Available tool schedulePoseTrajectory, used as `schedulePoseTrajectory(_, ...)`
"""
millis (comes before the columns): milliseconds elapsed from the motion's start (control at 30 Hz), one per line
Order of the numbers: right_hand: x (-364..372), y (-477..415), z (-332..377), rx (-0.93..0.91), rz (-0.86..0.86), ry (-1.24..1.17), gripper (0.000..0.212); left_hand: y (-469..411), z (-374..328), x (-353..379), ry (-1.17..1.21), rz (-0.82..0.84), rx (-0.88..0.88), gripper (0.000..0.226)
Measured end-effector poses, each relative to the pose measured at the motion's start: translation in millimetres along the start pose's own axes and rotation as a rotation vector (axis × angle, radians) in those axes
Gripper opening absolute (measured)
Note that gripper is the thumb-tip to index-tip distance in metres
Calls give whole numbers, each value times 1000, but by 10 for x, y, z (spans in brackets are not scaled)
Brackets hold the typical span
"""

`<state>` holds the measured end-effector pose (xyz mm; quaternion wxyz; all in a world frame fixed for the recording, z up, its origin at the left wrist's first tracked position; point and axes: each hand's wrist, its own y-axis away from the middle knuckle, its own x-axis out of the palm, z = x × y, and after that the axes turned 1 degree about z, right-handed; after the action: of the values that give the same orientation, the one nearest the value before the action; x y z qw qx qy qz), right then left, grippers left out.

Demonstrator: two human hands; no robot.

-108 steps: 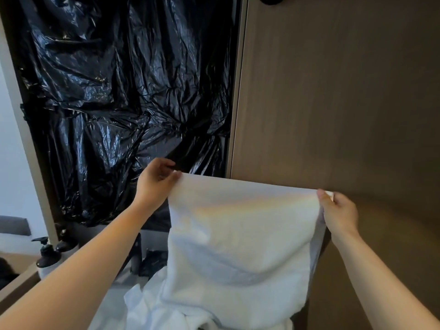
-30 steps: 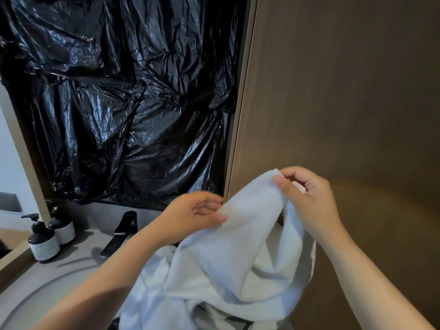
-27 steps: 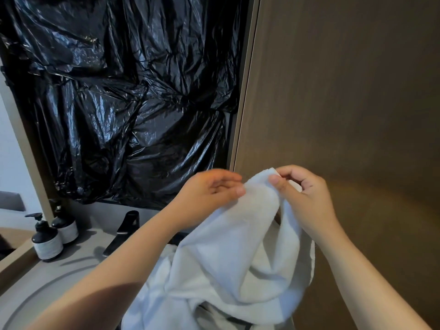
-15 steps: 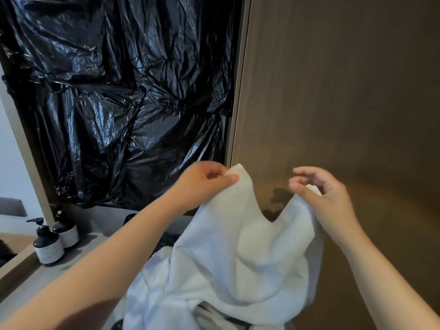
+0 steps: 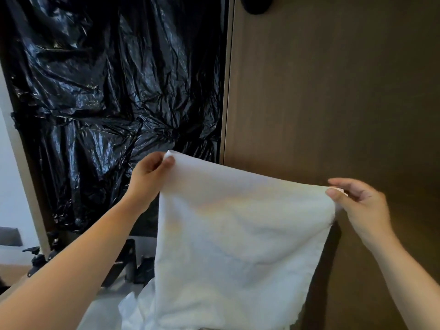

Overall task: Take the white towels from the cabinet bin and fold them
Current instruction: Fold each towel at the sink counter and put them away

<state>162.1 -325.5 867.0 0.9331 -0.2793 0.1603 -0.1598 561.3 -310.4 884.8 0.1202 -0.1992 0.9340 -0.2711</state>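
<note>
Pinching towel [image 5: 238,234] top corners w/ left hand [image 5: 148,177] & right hand [image 5: 359,206]; risking corner slipping, grip being fingertips only.

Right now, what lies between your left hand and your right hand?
In the head view, the top edge of the white towel spans that stretch; left hand and right hand each pinch a corner, the rest hangs below.

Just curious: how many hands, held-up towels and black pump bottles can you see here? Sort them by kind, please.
Hands: 2, left hand and right hand, each pinching a top corner
White towel held up: 1
Black pump bottles, partly hidden: 2
Total: 5
</note>
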Motion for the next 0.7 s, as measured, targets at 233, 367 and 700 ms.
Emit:
schedulePoseTrajectory(233, 27, -271, 322, -285, -90, 169, 10, -180, -342, 58, -10, -137, 68, 30)
schedulePoseTrajectory(367, -59, -442, 540, -537, -36, 439, 15, -330, -505, -32, -70, -260, 113, 29)
schedulePoseTrajectory(700, -69, -551, 640, -254, 131, 183, 13, -272, -564, -70, -151, -277, 92, 26)
